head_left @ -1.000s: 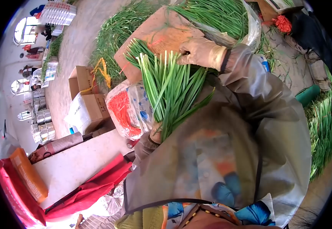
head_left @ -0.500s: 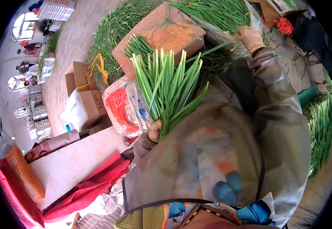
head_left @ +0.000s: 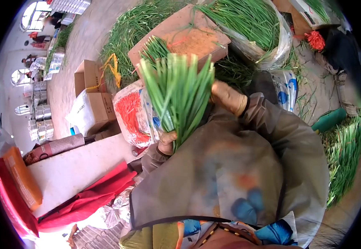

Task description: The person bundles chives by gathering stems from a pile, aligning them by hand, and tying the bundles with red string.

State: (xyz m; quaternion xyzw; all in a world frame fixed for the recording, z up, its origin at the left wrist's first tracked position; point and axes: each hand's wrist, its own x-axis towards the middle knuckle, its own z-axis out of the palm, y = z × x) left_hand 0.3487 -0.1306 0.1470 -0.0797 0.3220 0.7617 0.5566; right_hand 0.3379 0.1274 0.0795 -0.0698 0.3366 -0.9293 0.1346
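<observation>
A thick bunch of green chives (head_left: 176, 95) stands tilted before my chest, pale cut ends up. My left hand (head_left: 167, 143) is closed around its lower part, thumb in front. Against the bunch's right side, my gloved-looking right hand (head_left: 230, 98) presses in with bent fingers; the fingertips are hidden behind the leaves. Behind the bunch, a smaller bundle of chives (head_left: 154, 47) lies on a brown block-like stand (head_left: 174, 25). Loose chives (head_left: 247, 20) fill an open clear plastic bag (head_left: 286, 31) beyond my right hand.
A heap of red ties (head_left: 129, 114) lies on a white sack at left, beside a cardboard box (head_left: 99, 108). More greens (head_left: 130, 29) cover the floor behind. A white board (head_left: 80, 170) spans the lower left. Upright chives (head_left: 346, 157) stand at right.
My right hand has come from the plastic bag, down and left, to the bunch's right side. My left hand still holds the bunch, now more upright.
</observation>
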